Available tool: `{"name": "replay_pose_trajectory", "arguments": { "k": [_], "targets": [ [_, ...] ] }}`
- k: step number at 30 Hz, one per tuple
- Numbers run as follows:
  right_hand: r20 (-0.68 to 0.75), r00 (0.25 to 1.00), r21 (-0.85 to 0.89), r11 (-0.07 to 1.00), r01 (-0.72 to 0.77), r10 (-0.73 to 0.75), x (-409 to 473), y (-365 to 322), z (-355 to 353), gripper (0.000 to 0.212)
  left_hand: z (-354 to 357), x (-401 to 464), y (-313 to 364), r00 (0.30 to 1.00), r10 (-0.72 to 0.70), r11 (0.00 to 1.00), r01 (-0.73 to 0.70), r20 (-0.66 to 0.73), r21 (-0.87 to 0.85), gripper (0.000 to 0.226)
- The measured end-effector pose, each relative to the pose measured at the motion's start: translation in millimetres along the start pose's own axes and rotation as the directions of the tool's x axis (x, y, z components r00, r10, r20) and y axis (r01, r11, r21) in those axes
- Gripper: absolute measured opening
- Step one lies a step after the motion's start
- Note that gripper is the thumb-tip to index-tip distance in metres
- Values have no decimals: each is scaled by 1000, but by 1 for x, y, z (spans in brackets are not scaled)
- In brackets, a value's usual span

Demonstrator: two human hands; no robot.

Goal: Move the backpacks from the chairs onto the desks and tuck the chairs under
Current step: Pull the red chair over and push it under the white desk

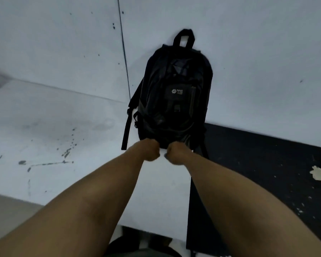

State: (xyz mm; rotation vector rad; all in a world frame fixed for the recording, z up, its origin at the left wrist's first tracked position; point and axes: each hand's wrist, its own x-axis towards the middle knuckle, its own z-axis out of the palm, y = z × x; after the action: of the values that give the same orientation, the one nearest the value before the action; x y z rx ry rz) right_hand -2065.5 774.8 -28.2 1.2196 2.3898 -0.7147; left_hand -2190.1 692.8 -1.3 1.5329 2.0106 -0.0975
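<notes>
backpack (174, 97) upright on the white worktop (54, 130), back against the wall (248, 52); long axis runs away from the body, top loop (184, 37) at the far end, base at the near end; sits near the seam where the white worktop meets a dark worktop (258, 173) to the right, base mostly on the white one.

left hand (150, 150) and right hand (175, 152) side by side at the near bottom edge of the bag, both fisted, knuckles almost touching; grip on each side curled tight at the base fabric, prob. pinching the lower hem, tho what exactly is in the fingers is hidden by the fists; bag lies straight ahead of both, neither hand clearly nearer.

loose strap (126, 130) hangs off the bag's left side, trailing toward the near edge.

bag zipped as far as visible; contents can't be told.

looks placed already; likely next: let go, then deal w/ the chair; dark shape at the bottom edge under the worktop, too unclear to name.
</notes>
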Motion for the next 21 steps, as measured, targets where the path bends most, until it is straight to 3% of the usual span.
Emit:
{"name": "replay_pose_trajectory", "arguments": {
  "k": [3, 8, 12, 17, 21],
  "targets": [
    [221, 974, -177, 984, -11, 50, -24, 12, 78, 60, 63, -40, -20, 990, -77, 997, 79, 115, -15, 39],
    [411, 906, -134, 990, -50, 102, -86, 15, 174, 57, 150, -113, -59, 957, -185, 967, 219, 224, -133, 37],
    [388, 905, -13, 983, -181, 172, -127, -1, 215, 34, 189, -162, -95, 927, -215, 956, 264, 309, -127, 33],
    [352, 922, 100, 973, -209, 162, -171, -39, 249, 11, 210, -204, -136, 925, -273, 931, 324, 265, -170, 31],
    [311, 934, 215, 944, -250, 177, -206, -59, 292, 16, 234, -239, -161, 918, -290, 908, 353, 270, -225, 32]
  ]
}}
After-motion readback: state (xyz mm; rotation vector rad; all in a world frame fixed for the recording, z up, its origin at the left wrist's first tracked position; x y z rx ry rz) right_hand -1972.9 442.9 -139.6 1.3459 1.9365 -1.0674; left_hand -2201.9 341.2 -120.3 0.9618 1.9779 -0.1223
